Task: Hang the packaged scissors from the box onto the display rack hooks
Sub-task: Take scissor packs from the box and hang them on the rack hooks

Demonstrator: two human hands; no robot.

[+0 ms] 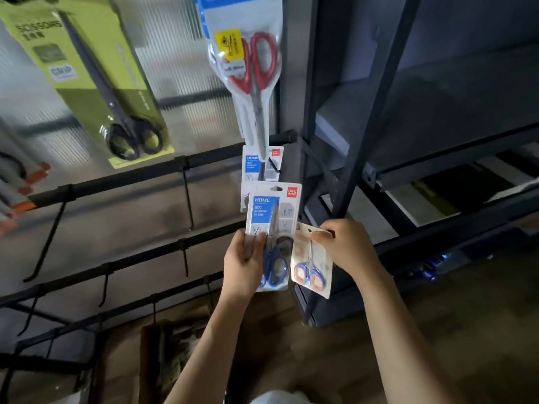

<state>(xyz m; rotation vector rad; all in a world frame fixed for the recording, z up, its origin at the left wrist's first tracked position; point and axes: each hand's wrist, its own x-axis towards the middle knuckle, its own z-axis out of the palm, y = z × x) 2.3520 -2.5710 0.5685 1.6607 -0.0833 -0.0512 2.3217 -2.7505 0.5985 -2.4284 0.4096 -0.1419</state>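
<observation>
My left hand grips the lower left of a blue-handled scissors pack, held upright in front of the display rack. Behind it, a matching blue-label pack hangs on the rack. My right hand pinches the top of a small pack with orange-and-blue handled scissors, just right of the blue pack. Above hang a red-handled scissors pack and a green pack with black scissors. The cardboard box lies on the floor below, dim.
Several bare black hooks stick out from the rack's horizontal bars at lower left. Orange-handled items hang at the far left edge. A dark metal shelving unit stands close on the right.
</observation>
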